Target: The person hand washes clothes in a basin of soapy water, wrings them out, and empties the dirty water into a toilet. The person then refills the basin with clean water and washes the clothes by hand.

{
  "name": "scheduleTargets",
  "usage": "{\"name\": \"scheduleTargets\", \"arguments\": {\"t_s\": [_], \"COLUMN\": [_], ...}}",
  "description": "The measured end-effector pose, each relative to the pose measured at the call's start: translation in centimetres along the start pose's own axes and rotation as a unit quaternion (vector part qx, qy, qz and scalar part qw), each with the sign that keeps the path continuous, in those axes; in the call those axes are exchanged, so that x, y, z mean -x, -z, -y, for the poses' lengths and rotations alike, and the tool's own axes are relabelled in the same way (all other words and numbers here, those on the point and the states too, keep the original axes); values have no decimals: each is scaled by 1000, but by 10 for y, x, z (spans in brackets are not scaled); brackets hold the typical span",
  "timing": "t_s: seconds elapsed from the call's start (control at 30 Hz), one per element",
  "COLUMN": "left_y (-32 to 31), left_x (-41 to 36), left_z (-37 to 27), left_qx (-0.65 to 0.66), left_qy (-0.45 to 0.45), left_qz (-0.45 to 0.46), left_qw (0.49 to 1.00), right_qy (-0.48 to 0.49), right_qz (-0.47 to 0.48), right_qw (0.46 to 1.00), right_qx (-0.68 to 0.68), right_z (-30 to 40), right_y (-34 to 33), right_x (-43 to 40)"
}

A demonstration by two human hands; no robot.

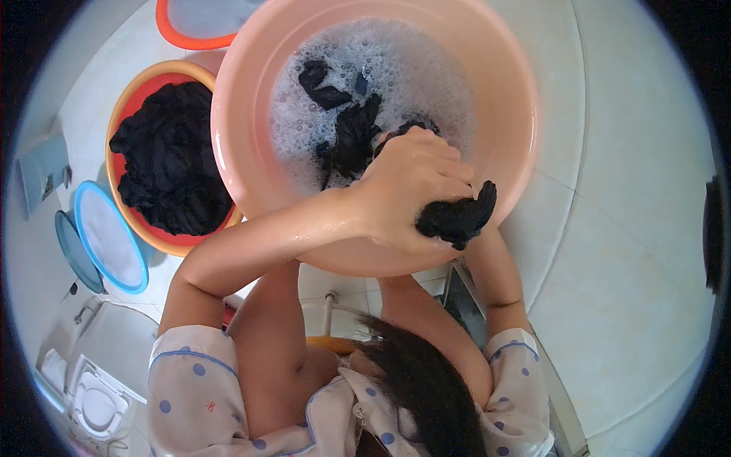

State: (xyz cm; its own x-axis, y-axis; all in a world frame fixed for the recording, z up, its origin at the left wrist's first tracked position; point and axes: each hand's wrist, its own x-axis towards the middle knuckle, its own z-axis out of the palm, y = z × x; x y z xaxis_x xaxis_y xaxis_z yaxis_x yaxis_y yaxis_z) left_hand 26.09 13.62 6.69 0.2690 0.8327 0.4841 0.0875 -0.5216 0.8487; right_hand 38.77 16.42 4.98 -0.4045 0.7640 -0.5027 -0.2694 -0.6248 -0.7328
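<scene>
A large pink plastic basin (pixel 234 148) of sudsy water (pixel 411 74) stands before me. My left hand (pixel 408 183) is closed around a bunched black cloth (pixel 457 220) above the basin's near side. One end of the cloth sticks out by the thumb side, and more dark fabric shows beyond the knuckles. My right hand (pixel 462 171) is mostly hidden behind the left one, so its grip cannot be made out. Other wet black fabric (pixel 357 131) lies in the foam, left of my hands.
Left of the basin, an orange-rimmed red tub (pixel 131 97) holds a heap of black cloth (pixel 171 160). Around it are a blue-rimmed basin (pixel 108 228), a teal basin (pixel 77 251) and a red-orange-rimmed basin (pixel 194 43). A toilet (pixel 100 400) is at lower left, a tiled wall (pixel 634 188) at right.
</scene>
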Motion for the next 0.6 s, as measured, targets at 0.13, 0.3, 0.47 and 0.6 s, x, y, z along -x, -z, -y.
{"name": "scheduleTargets", "arguments": {"t_s": [0.13, 0.3, 0.47, 0.6], "left_y": [-10, -12, -5, 31], "left_x": [6, 15, 34, 51], "left_z": [-9, -7, -6, 12], "left_qx": [20, 25, -10, 31], "left_qy": [-7, -12, -6, 69], "left_qz": [19, 46, 122, 79], "left_qw": [1000, 999, 993, 994], "right_qy": [-23, -56, -110, -164], "right_qz": [8, 17, 26, 40], "right_qw": [1000, 998, 994, 986], "right_qx": [0, -3, -1, 7], "right_z": [-3, -10, -26, -45], "right_y": [-1, -5, -15, -30], "right_x": [-1, 7, 12, 10]}}
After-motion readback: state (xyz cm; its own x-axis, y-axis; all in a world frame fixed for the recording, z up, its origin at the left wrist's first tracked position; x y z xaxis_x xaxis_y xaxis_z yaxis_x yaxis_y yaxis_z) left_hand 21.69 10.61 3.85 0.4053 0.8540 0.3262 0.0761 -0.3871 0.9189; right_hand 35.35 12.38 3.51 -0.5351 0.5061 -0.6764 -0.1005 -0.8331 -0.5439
